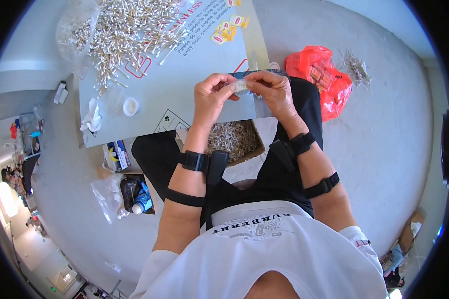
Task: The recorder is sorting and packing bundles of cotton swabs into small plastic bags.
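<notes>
My left hand (212, 97) and my right hand (273, 92) meet above my lap and together pinch a small clear packet of cotton swabs (241, 86). Both sets of fingers are closed on its ends. Beyond the hands lies a pale sheet (184, 84) spread on the floor, with a big heap of loose cotton swabs (129, 30) at its far left. Several small yellow-and-red labels (227, 29) lie near the sheet's far edge.
A cardboard box of filled packets (234, 139) sits between my knees. A red plastic bag (322, 79) lies to the right, with a small pile of swabs (356, 67) beyond it. A white round cap (130, 106), crumpled tissue (92, 117) and a bag with a bottle (134, 197) lie left.
</notes>
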Motion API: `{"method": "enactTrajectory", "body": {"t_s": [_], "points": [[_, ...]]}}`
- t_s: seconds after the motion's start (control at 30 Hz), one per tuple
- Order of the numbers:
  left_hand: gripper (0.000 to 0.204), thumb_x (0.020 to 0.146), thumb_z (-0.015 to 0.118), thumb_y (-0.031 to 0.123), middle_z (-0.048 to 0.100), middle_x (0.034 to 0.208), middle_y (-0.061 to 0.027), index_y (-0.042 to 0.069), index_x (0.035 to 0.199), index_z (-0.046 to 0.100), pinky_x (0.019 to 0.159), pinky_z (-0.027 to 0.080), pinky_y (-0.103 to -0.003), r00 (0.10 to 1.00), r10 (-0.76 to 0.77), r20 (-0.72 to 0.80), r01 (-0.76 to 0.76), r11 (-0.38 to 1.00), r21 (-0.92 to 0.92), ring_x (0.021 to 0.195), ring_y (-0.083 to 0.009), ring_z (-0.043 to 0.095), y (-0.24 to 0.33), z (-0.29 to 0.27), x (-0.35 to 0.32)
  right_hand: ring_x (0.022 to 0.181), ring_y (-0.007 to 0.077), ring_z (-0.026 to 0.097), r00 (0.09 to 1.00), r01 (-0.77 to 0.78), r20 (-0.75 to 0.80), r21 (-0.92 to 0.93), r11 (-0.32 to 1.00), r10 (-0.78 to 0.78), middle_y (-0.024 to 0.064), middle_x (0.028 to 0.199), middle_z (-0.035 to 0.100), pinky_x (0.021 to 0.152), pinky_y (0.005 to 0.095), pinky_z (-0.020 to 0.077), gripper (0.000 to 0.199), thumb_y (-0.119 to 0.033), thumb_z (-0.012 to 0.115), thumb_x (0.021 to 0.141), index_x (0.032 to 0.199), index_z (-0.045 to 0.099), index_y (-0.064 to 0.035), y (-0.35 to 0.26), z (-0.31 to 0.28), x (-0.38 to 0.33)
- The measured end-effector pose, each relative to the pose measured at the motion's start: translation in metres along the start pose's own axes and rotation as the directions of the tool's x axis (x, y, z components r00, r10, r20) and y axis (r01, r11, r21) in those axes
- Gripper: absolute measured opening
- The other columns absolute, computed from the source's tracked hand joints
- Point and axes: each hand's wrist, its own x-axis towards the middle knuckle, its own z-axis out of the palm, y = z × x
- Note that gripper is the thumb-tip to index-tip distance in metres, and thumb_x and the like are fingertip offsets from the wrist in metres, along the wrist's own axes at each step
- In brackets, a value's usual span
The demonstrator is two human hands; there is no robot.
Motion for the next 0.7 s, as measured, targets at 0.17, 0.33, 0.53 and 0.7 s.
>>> {"method": "enactTrajectory", "body": {"t_s": [0.17,0.33,0.53,0.7], "points": [[0.009,0.079,0.071,0.001,0.061,0.084,-0.005,0.0,0.087,0.066,0.061,0.053,-0.028,0.92,0.379,0.101,-0.37,0.755,0.541,0.068,-0.0171,0.062,0.007,0.0,-0.007,0.072,0.0119,0.059,0.976,0.211,0.01,-0.318,0.924,-0.219,0.0033,0.083,0.063,0.066,0.0255,0.0471,0.007,-0.004,0.071,0.083,0.089,0.068,-0.0015,-0.01,0.003,-0.005],[0.017,0.07,0.074,-0.001,0.055,0.079,-0.0049,0.007,0.081,0.064,0.063,0.049,-0.036,0.701,0.597,0.389,-0.588,0.176,0.79,0.075,-0.0244,0.058,0.027,0.011,-0.012,0.072,0.0271,0.057,0.896,0.394,0.084,-0.607,0.69,-0.437,0.0109,0.081,0.053,0.065,0.0317,0.0461,0.009,0.003,0.064,0.083,0.085,0.056,0.0003,-0.025,0.015,-0.016],[0.017,0.067,0.068,-0.003,0.053,0.081,-0.0076,0.004,0.08,0.058,0.07,0.048,-0.037,0.584,0.634,0.507,-0.671,0.025,0.741,0.078,-0.0271,0.054,0.07,0.026,-0.05,0.072,0.0277,0.056,0.873,0.46,0.168,-0.593,0.661,-0.457,0.0115,0.082,0.053,0.064,0.0326,0.0459,0.01,0.004,0.064,0.083,0.085,0.054,0.0,-0.068,0.028,-0.05],[0.018,0.064,0.064,0.0,0.049,0.082,-0.0081,0.004,0.076,0.052,0.071,0.047,-0.037,0.576,0.595,0.561,-0.661,-0.064,0.747,0.081,-0.0263,0.052,0.108,0.023,-0.083,0.074,0.0343,0.059,0.856,0.511,0.237,-0.533,0.675,-0.46,0.0131,0.081,0.056,0.063,0.0389,0.047,0.013,-0.006,0.067,0.084,0.083,0.054,-0.0015,-0.103,0.037,-0.072]]}}
